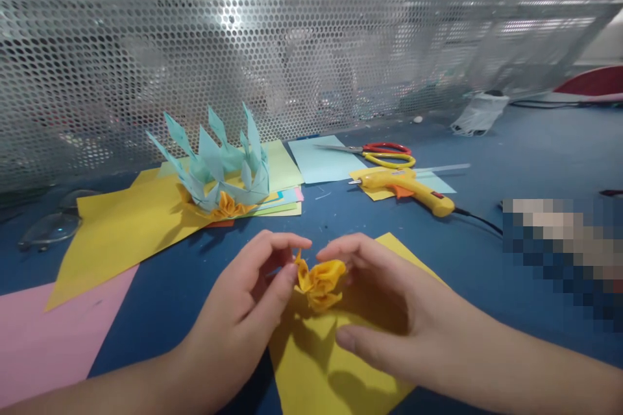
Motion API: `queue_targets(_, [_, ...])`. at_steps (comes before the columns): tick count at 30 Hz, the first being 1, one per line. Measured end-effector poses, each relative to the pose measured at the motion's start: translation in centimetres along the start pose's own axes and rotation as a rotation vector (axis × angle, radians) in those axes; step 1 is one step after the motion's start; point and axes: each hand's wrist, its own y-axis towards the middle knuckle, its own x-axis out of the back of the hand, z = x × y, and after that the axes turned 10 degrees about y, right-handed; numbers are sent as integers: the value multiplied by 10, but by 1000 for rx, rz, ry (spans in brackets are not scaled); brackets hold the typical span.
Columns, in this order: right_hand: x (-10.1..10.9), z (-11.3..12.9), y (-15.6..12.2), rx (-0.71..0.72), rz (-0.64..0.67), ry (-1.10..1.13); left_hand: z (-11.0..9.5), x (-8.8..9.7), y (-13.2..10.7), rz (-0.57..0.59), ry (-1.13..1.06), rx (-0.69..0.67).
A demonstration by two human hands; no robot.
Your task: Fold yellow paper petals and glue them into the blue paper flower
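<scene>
A small folded yellow-orange paper flower [324, 280] is held above a yellow paper sheet [341, 369]. My left hand [257, 292] pinches its left side between thumb and fingers. Around the flower's right side curves my right hand [389, 298], its thumb and index finger well apart; whether its hidden fingers touch the petals I cannot tell. Farther back stands a light blue paper crown [224, 172] with tall pointed tips. An orange paper flower [228, 205] sits at the crown's front base.
A yellow glue gun [406, 188] and red-and-yellow-handled scissors [387, 154] lie behind my right hand. Left are a large yellow sheet [111, 233], pink paper [53, 337] and glasses [53, 227]. A perforated metal panel [292, 32] borders the blue table [487, 279]. A pixelated patch covers the far right.
</scene>
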Motion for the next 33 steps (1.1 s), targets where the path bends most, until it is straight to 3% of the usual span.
queue_targets(4, [-1,-2,3,-4,-79,79,-3,1,6,-8,-236,181])
queue_targets(9, [3,1,7,-31,-186,143,-7,0,11,14,-337,164])
queue_targets(14, [5,5,6,-14,-293,98,-2,0,5,129,-537,130])
queue_targets(19, [1,8,1,76,-232,-9,-6,4,1,264,-447,137])
queue_targets(22, [-1,6,1,168,-217,-118,-6,5,2,232,-378,141])
queue_targets(27, [-3,2,2,189,-309,-140,0,4,2,219,-310,37])
queue_targets(33, [-4,3,-1,279,-264,-258,-3,3,-3,248,-347,13])
